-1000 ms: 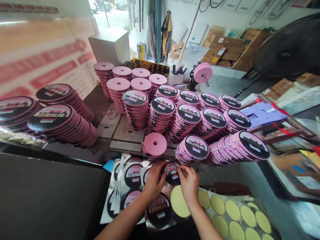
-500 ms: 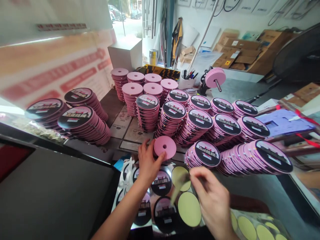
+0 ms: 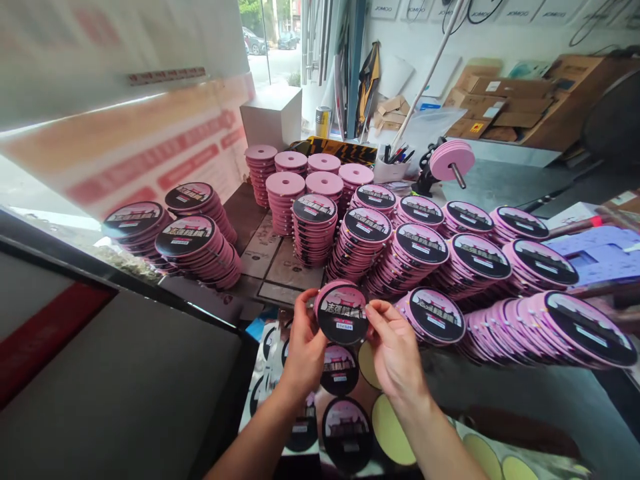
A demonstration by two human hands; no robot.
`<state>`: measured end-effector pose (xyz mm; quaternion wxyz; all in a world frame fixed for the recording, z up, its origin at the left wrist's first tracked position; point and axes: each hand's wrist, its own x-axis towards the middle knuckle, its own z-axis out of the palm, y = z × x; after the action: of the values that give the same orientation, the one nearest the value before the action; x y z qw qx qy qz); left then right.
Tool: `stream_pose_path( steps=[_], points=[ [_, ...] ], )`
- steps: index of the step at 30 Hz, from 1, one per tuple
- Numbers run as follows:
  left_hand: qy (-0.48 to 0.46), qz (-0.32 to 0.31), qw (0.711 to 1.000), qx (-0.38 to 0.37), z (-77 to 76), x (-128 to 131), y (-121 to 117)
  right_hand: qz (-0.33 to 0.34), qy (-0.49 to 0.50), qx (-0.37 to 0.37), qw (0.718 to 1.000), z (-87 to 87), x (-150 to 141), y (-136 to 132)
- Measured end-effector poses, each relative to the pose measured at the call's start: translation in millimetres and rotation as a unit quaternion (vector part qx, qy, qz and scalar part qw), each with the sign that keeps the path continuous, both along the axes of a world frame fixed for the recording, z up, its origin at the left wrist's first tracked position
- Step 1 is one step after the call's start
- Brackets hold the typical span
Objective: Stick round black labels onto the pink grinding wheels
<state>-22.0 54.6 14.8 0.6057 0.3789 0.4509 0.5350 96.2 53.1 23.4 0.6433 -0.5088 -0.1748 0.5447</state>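
A round black-and-pink printed sticker [image 3: 343, 313] lies over the face of a pink disc [image 3: 319, 301], whose rim shows at the left. My left hand [image 3: 306, 343] is closed round the disc's left edge. At the opposite side, my right hand [image 3: 395, 343] pinches the sticker's edge between thumb and fingers. I cannot tell how much of the sticker touches the disc. Below both hands is a sticker sheet [image 3: 313, 460] with printed rounds still on it and pale yellow-green circles [image 3: 393, 430] of bare backing.
Stacks of labelled pink discs [image 3: 423, 243] fill the table's middle and right, with more at the left [image 3: 185, 237]. Plain pink discs [image 3: 285, 183] stand behind. A pen holder [image 3: 393, 171] and discs on a metal spindle [image 3: 453, 160] are at the back.
My right hand has brought the peeled sticker over the pink disc, printed side showing. The disc's centre hole is now covered. The view has shifted, so the scene sits further right.
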Motion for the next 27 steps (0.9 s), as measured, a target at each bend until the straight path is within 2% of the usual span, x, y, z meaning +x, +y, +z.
stream_pose_path(
  steps=[3, 6, 12, 18, 27],
  points=[
    [-0.112, -0.050, 0.985, -0.124, 12.8, -6, -9, 0.014, -0.037, 0.015, 0.999, 6.4, 5, -8],
    [-0.171, -0.073, 0.968, -0.170, 18.7, -10, -15, 0.016, -0.086, 0.025, 0.996, 8.3, 10, -15],
    [-0.225, -0.068, 0.954, -0.185, 17.9, -7, -24, 0.000, -0.107, 0.029, 0.994, 3.2, 13, -22],
    [-0.206, -0.054, 0.963, -0.166, 19.2, -5, -30, 0.002, -0.111, 0.034, 0.993, -2.6, 14, -24],
    [-0.193, -0.039, 0.968, -0.154, 17.5, -3, -31, 0.000, -0.114, 0.035, 0.993, -2.4, 14, -25]
  ],
)
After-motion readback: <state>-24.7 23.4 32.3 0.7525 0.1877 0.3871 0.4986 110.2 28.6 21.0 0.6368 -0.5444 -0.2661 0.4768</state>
